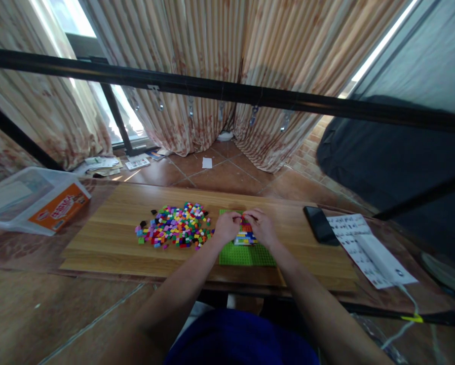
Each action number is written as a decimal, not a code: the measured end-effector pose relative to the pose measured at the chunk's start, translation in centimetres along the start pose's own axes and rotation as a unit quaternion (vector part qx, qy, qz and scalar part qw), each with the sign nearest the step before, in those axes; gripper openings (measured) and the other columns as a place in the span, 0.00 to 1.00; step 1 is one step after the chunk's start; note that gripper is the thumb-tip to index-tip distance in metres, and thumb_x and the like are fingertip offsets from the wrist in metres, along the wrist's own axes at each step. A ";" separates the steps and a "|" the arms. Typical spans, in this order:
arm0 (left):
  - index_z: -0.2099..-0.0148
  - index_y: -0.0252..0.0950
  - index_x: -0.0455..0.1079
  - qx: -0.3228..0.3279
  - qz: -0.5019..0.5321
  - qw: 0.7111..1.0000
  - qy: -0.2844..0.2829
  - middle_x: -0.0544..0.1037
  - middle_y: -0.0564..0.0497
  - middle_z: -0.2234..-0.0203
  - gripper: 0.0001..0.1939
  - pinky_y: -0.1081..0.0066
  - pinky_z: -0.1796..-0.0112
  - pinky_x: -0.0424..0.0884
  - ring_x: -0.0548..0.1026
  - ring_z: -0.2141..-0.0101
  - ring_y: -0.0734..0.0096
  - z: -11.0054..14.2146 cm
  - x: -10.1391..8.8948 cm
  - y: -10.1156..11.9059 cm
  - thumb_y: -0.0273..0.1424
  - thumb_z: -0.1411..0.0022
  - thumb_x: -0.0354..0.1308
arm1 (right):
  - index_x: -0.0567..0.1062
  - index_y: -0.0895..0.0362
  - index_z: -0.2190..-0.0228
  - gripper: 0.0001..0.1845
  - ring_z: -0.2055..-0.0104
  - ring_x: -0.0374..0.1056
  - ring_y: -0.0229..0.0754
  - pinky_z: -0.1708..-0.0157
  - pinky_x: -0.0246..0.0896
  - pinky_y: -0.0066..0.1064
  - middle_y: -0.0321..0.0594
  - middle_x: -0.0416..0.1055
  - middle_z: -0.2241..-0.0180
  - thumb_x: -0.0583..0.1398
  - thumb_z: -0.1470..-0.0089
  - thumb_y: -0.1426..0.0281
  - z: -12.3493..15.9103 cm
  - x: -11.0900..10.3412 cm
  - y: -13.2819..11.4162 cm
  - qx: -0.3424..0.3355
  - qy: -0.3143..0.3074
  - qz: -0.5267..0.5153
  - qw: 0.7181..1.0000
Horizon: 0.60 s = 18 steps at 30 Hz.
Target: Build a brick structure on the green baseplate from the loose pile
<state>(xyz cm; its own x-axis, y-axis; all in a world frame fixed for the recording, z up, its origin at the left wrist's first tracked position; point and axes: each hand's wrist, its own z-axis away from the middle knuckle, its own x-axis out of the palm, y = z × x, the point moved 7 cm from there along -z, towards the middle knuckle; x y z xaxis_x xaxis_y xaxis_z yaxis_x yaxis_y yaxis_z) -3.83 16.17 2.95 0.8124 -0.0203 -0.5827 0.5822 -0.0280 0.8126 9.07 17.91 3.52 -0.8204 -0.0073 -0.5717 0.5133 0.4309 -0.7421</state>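
Observation:
Both hands meet over a green baseplate (235,255) that lies on the wooden board. On the plate stands a small structure of coloured building bricks (245,236), with white, blue, yellow and orange-red layers. My left hand (228,226) is at its far left side, fingers pinched together. From the right, my right hand (260,226) reaches in with bent fingers close to the structure's top. A bit of red shows between the fingertips, too small to make out fully. Left of the plate spreads a pile of loose, many-coloured bricks (178,225).
A clear plastic box (18,197) with an orange label stands at the far left. Right of the plate lie a black phone (320,225) and a printed white sheet (368,248) with a cable near it. A black bar (212,90) crosses beyond the board (102,228).

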 end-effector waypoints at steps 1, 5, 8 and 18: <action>0.59 0.35 0.79 0.000 0.002 1.000 0.001 0.82 0.47 0.65 0.14 0.69 0.56 0.70 0.77 0.63 0.67 0.0 0.0 0.0 0.24 0.40 0.51 | 0.80 0.54 0.69 0.12 0.61 0.70 0.44 0.57 0.64 0.36 0.42 0.75 0.67 0.56 0.44 0.65 0.0 -0.1 0.2 0.011 0.010 -0.022 1.000; 0.61 0.36 0.79 0.003 0.013 1.000 0.008 0.82 0.48 0.67 0.13 0.67 0.55 0.70 0.77 0.63 0.66 0.0 -0.2 0.0 0.24 0.41 0.52 | 0.80 0.54 0.70 0.10 0.60 0.71 0.45 0.54 0.64 0.38 0.41 0.77 0.66 0.61 0.51 0.62 -0.1 -0.3 1.0 0.075 0.037 -0.105 0.991; 0.60 0.36 0.78 0.008 0.020 0.999 0.033 0.81 0.46 0.63 0.13 0.65 0.52 0.69 0.77 0.59 0.65 0.2 -0.7 0.2 0.23 0.42 0.54 | 0.81 0.54 0.70 0.14 0.61 0.72 0.46 0.55 0.66 0.40 0.41 0.79 0.66 0.63 0.53 0.58 0.1 -1.0 0.9 0.105 0.056 -0.132 0.984; 0.62 0.34 0.74 0.036 0.239 0.969 0.053 0.79 0.49 0.69 0.08 0.72 0.63 0.72 0.76 0.68 0.71 4.2 -2.0 2.6 0.31 0.41 0.56 | 0.80 0.56 0.72 0.13 0.71 0.70 0.39 0.67 0.66 0.31 0.37 0.78 0.73 0.68 0.60 0.60 3.9 -1.2 -2.9 0.186 0.095 -0.322 0.923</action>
<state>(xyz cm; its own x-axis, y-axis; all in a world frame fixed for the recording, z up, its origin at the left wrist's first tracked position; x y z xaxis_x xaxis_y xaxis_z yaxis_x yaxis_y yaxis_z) -4.05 11.97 6.14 0.9898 0.0548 -0.1316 0.1371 -0.1112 0.9843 9.52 13.13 5.01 -0.9969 0.0200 0.0759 -0.0747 0.0528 -0.9958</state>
